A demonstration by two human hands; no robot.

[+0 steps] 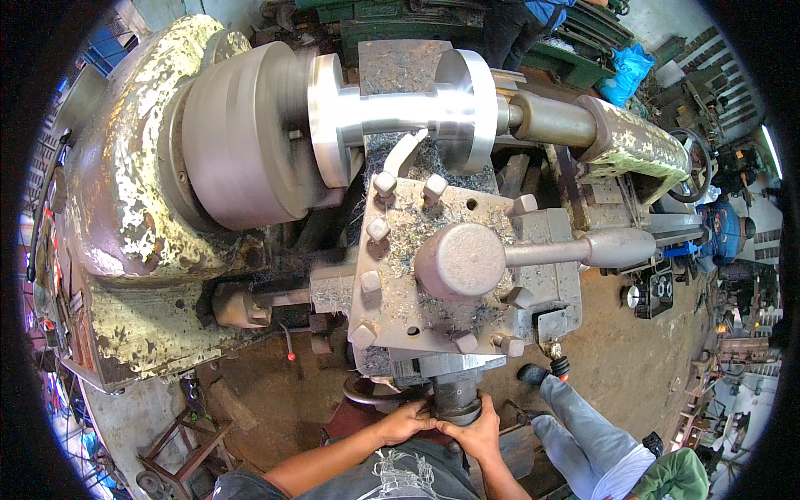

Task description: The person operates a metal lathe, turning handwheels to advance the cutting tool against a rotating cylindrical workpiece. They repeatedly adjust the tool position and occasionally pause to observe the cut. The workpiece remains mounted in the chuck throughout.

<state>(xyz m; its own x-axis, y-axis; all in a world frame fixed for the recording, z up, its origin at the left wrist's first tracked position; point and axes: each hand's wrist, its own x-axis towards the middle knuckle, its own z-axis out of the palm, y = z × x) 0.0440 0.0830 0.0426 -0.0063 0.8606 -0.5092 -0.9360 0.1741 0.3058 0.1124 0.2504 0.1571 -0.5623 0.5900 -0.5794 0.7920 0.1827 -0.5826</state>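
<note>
A metal-turning lathe fills the middle of the view. My left hand [403,422] and my right hand [477,428] close round the cross-slide handle [458,414] from either side, thumbs nearly meeting; the undersides of the fingers are hidden. Ahead of them sits the square tool post [400,308], with several clamp bolts, strewn with metal chips. A cutting tool [406,152] points from it at the shiny flanged workpiece [400,114]. The chuck [242,137], smeared by spinning, is at the workpiece's left end, and the tailstock [629,146] supports its right end.
A clamp lever [575,250] juts right from the tool post. The peeling headstock [125,167] stands left. One person in grey trousers [575,429] is close by on the right; another person [525,25] stands behind the lathe. A blue bag [627,73] lies far right.
</note>
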